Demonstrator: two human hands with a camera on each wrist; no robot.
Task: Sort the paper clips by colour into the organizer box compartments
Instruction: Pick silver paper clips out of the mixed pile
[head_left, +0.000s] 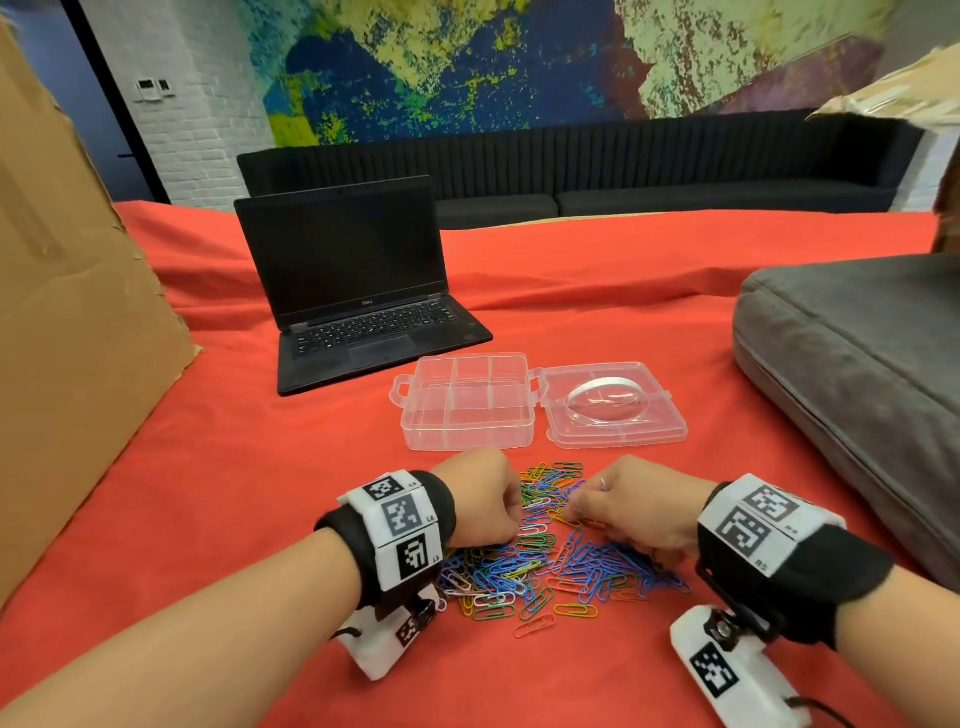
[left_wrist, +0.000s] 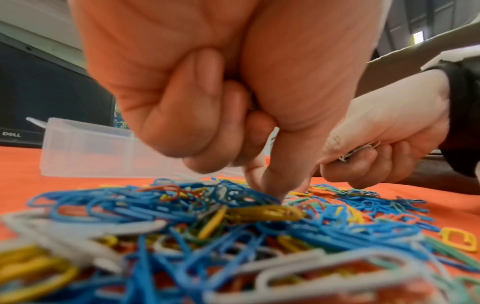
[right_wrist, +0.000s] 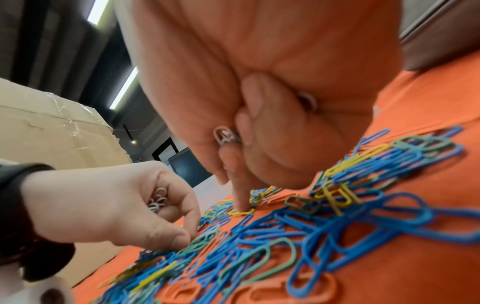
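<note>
A loose pile of blue, yellow, green, white and red paper clips (head_left: 550, 561) lies on the red cloth in front of me. Behind it stands the clear organizer box (head_left: 467, 437), its compartments looking bare. My left hand (head_left: 505, 512) is curled over the pile's left side. It keeps several white clips (right_wrist: 157, 199) in its palm while thumb and forefinger (left_wrist: 270, 191) pinch down into the heap. My right hand (head_left: 582, 508) is curled over the pile's right side, with white clips (right_wrist: 226, 136) tucked under its fingers and its forefinger (right_wrist: 240, 197) pressing on a yellow clip (right_wrist: 241, 212).
The box's hinged lid (head_left: 618, 442) lies open to the right with a clear ring (head_left: 605, 405) in it. An open laptop (head_left: 358, 291) sits behind the box. A large cardboard box (head_left: 67, 338) stands at the left and a grey cushion (head_left: 857, 364) at the right.
</note>
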